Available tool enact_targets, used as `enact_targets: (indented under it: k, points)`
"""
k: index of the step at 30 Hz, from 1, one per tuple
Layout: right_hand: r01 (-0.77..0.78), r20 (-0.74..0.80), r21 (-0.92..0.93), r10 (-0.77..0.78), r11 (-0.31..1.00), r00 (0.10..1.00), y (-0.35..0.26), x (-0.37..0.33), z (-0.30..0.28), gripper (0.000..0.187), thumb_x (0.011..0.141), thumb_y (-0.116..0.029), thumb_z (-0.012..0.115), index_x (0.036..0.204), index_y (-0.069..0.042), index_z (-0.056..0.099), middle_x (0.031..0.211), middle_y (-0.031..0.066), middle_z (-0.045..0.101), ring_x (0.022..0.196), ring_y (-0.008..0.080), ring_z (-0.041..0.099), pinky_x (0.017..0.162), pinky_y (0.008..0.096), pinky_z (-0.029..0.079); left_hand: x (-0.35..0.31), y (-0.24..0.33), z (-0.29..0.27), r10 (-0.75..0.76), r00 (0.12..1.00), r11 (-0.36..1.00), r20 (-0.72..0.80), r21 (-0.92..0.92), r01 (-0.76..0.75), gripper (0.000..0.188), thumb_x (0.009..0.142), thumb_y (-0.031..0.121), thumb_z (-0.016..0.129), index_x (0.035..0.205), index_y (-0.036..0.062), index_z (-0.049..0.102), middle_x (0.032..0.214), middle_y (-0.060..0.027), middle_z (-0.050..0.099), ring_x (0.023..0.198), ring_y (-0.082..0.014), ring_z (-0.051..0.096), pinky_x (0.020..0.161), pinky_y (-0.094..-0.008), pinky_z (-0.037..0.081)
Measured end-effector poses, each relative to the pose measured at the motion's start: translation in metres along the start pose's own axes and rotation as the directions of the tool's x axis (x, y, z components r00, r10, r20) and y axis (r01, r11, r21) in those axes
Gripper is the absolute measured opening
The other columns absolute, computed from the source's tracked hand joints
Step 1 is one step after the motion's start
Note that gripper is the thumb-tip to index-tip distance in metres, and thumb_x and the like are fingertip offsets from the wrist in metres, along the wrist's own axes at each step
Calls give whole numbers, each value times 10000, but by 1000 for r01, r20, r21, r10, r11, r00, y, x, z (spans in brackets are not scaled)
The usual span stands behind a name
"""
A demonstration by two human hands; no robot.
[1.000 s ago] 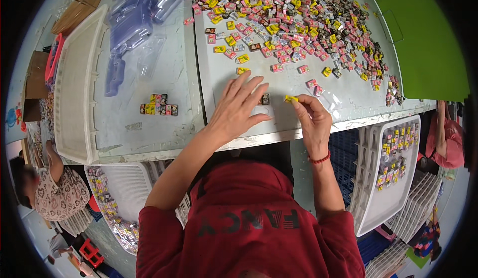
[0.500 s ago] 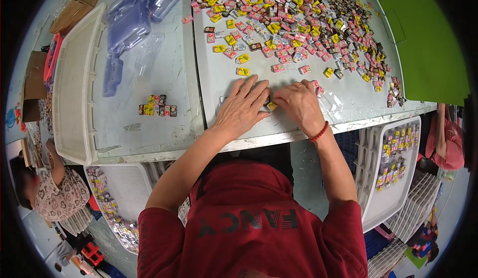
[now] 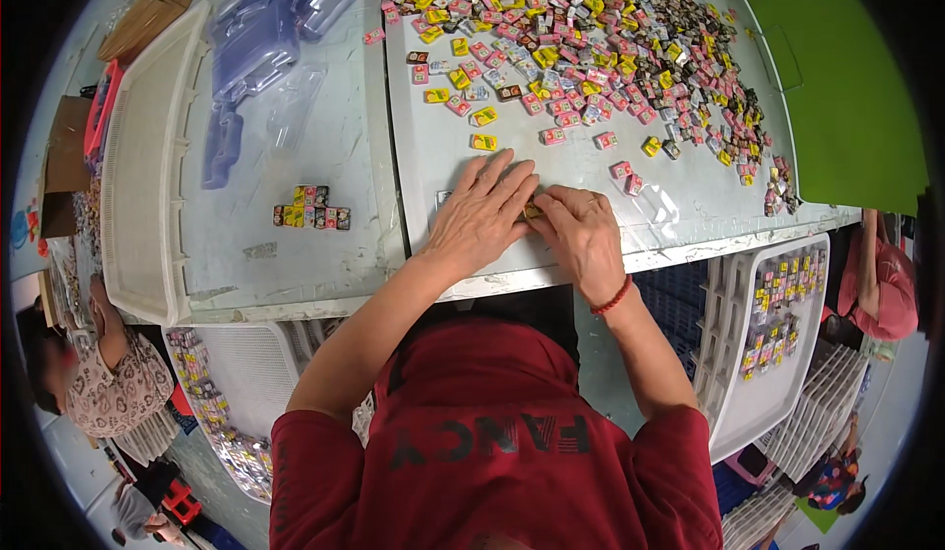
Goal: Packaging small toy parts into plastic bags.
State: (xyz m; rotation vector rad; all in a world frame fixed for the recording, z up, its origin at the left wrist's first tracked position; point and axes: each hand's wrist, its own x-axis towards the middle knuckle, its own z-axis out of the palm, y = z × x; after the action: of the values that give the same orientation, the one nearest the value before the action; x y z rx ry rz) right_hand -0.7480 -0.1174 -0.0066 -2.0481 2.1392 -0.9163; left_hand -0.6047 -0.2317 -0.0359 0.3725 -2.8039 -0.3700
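Observation:
My left hand (image 3: 479, 205) lies flat on the white tabletop with its fingers stretched out. A small pale block (image 3: 442, 198) peeks out at its outer edge; whatever else is beneath the palm is hidden. Beside its thumb, my right hand (image 3: 583, 233) pinches a small yellow block (image 3: 533, 211), mostly covered by the fingertips. Two pink blocks, one of them the pink block (image 3: 633, 185), rest just beyond my right hand. Further left, a little group of blocks (image 3: 312, 208) in yellow, pink and black sits close together on the table.
A big heap of small coloured blocks (image 3: 591, 58) spreads over the far table. Purple clear plastic trays (image 3: 258, 53) and a white basket (image 3: 148, 166) are at left. A green panel (image 3: 837, 77) borders the right. Filled white crates (image 3: 728, 392) stand below the table edge; other people work at both sides.
My right hand has shifted left and slightly nearer me, closing over the yellow block beside my left thumb. Two pink blocks now show fully. My left hand has barely moved.

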Motion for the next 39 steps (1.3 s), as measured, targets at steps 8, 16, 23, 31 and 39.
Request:
enact_targets:
  k: [8,16,23,31,39]
  points:
    - [44,-107,29,-41,999,993,2,-3,-2,129,767,-95,702,876,-67,640,911,52,660,800,250,601,747,367,448,-2,2,2,2,999,999,-41,-39,-3,606,771,285,719,1268,8,511,1359,-95,464,1297,-316,383,1080,-446,291]
    - [-262,-213,-69,242,963,947,-11,4,13,142,746,-63,739,848,-42,643,804,98,653,748,279,622,666,364,503,-1,2,-1,0,999,999,-50,-35,-2,568,781,283,714,1241,-2,541,1357,-92,469,1302,-312,381,1084,-444,288]
    - [-264,-167,-46,254,963,953,-16,1,4,118,760,-55,715,858,-41,649,788,108,648,744,297,622,674,377,505,0,0,2,-3,999,997,-46,-71,0,567,783,275,713,1250,6,535,1357,-93,473,1304,-307,383,1085,-441,289]
    - [-408,-127,86,416,909,901,-25,-16,-7,142,772,-53,705,893,-42,631,777,122,623,703,311,607,612,383,485,-1,1,1,9,995,996,-96,-87,-17,500,794,284,707,1203,43,551,1341,-102,478,1294,-332,391,1080,-461,289]
    - [-394,-114,187,419,900,901,-17,-20,-6,124,811,-24,671,928,-25,631,846,149,633,682,315,623,591,358,496,-1,0,2,13,990,988,-142,-154,-35,346,794,265,712,1046,54,603,1345,-120,468,1287,-351,396,1074,-476,291]
